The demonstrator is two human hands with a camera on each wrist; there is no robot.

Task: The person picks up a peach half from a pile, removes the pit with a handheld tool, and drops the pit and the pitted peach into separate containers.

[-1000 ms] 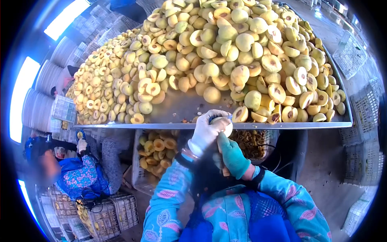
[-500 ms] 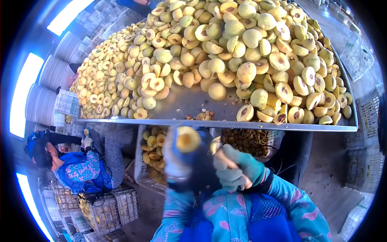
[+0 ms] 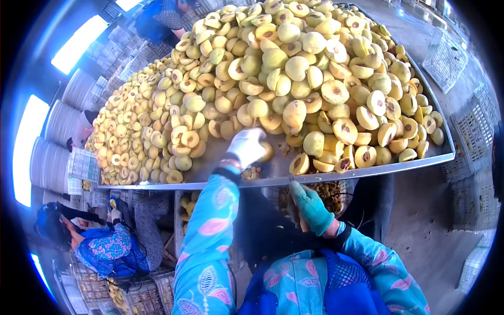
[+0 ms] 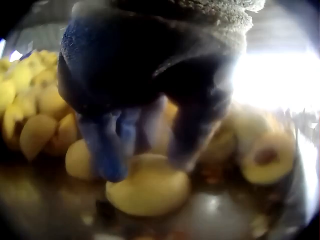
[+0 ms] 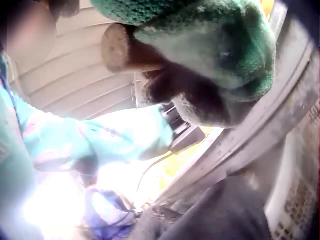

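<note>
My left hand [image 3: 247, 148], in a white glove, reaches over the metal tray's front edge. Its fingers point down, spread about a yellow peach half [image 4: 147, 192] lying on the tray floor, fingertips right at the fruit. A large heap of peach halves [image 3: 294, 68] fills the tray behind it, several with brown pits showing. My right hand [image 3: 313, 207], in a green glove, grips a wooden-handled pitting tool [image 5: 116, 48] in front of my body, just below the tray edge. The tool's working end is hard to make out.
The metal tray [image 3: 336, 177] spans the width before me. Under it stand a crate of dark scraps [image 3: 332, 195] and one with peach halves [image 3: 189, 202]. Another person [image 3: 107, 241] sits at the left beside stacked crates. More crates [image 3: 472, 194] stand at the right.
My hands were together at a peach half and the tool. The left hand carried a hollowed half leftward, no longer has it, and now reaches into the tray. The right hand keeps the tool.
</note>
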